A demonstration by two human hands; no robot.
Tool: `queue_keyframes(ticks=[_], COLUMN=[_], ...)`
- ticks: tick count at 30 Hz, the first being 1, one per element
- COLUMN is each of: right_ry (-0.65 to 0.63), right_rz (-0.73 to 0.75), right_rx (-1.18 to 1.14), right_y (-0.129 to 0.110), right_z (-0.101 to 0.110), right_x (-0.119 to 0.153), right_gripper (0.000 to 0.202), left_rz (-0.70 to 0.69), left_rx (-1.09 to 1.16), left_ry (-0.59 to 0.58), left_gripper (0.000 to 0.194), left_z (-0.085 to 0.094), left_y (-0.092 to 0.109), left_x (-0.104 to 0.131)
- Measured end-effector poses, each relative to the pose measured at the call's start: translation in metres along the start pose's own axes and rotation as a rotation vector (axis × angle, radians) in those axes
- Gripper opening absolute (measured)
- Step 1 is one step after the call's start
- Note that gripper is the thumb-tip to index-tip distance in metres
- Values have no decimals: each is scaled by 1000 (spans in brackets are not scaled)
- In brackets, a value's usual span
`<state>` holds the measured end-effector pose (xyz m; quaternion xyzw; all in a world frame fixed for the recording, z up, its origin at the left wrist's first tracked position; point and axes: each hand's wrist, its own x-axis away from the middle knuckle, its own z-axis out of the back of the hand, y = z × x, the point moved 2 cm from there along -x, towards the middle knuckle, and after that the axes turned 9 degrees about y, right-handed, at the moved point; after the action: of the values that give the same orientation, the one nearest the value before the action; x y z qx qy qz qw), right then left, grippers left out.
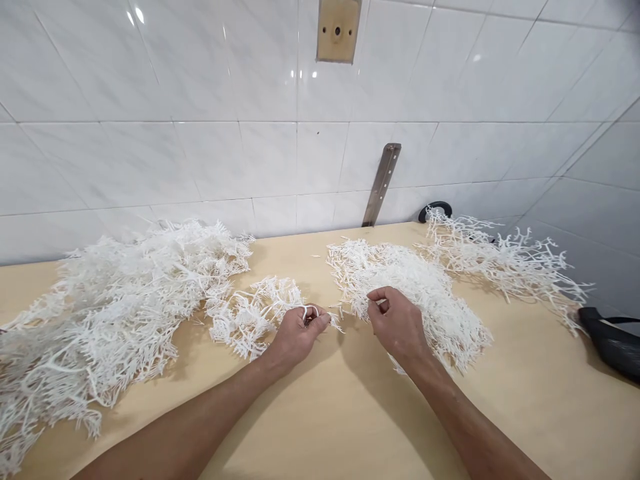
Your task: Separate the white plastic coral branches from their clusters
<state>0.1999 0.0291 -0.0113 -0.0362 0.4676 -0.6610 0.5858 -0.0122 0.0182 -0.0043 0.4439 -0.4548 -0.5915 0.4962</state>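
My left hand (300, 331) pinches a small white branched plastic piece (337, 325) between thumb and fingers. Part of it loops over the forefinger, and its thin tips stick out to the right. My right hand (397, 323) is closed, thumb against forefinger, at the near left side of a heap of small loose white bits (400, 267). Anything between those fingertips is too small to make out. Just left of my left hand lies a small cluster of white branched pieces (250, 313).
A large pile of white branched sprigs (135, 300) covers the table's left side. Barer white stems (500, 260) lie at the back right. A black object (613, 343) sits at the right edge, and a black ring (436, 211) near the wall. A metal bracket (383, 183) stands against the tiles.
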Motion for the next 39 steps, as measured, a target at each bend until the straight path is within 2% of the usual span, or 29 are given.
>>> queue_keyframes(ticks=[4,6,10,20,27,35,39], right_ry=[72,18,-211,-294,-307,-251,-243], right_rz=[157,169,114,219,269,366,319], right_rx=[-28,-136,-327,-351,-321,-238,-194], right_y=[-6,-15,-34,-39,-42,-44,-44], right_z=[5,5,1,-6,-7,-6,-8], right_x=[1,6,20,27,30,35,36], right_gripper=[21,20,17,15,18,16,13], left_rz=[52,42,11,19,-1,-28,-42], left_rx=[37,37,51,51,-35,-139,-174], left_ry=[-12,-16,-4,-10,36,44,67], left_gripper=[34,35,36,36,31,27,27], left_z=[1,0,-1,-3,-3,-4,-5], left_y=[-1,-2,-4,-5,-5,-5,-6], left_x=[0,-1,-2,-3,-2,-2,-1])
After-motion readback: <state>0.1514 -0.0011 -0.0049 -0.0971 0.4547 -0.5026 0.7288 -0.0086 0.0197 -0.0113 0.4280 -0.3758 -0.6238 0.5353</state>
